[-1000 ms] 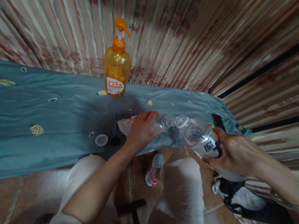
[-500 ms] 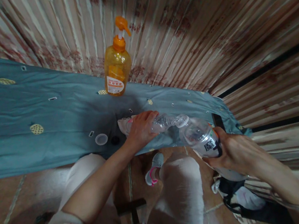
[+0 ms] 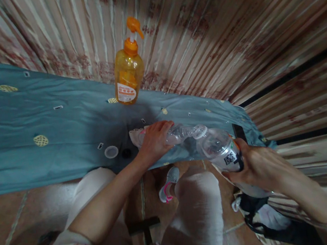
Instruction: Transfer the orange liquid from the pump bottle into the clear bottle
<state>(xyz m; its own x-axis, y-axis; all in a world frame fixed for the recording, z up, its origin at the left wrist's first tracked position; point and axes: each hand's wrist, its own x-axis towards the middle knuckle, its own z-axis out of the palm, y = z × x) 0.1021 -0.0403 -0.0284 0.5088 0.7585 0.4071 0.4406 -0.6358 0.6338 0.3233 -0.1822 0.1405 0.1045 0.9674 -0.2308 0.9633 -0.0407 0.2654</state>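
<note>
My left hand (image 3: 155,140) is wrapped round a small clear plastic bottle (image 3: 178,134), lying on its side with its neck toward the right. In my right hand (image 3: 255,165) is a larger clear bottle (image 3: 216,147) with a white, orange and black label, tilted so its mouth points up and left. The two bottle mouths meet, or nearly so; whether liquid passes between them I cannot make out. Left of my left hand lie a white round cap (image 3: 111,152) and a dark cap (image 3: 126,153). My palms hide parts of both bottles.
An amber pump bottle (image 3: 128,76) with an orange pump stands at the back of the teal cloth-covered surface (image 3: 69,126). Behind it hangs a pleated curtain (image 3: 187,42). A dark flat object (image 3: 239,132) lies beyond my right hand. A black and white bag (image 3: 263,219) is below right.
Almost nothing differs. The view has shifted very slightly, while both hands keep their hold on the bottles in the same places.
</note>
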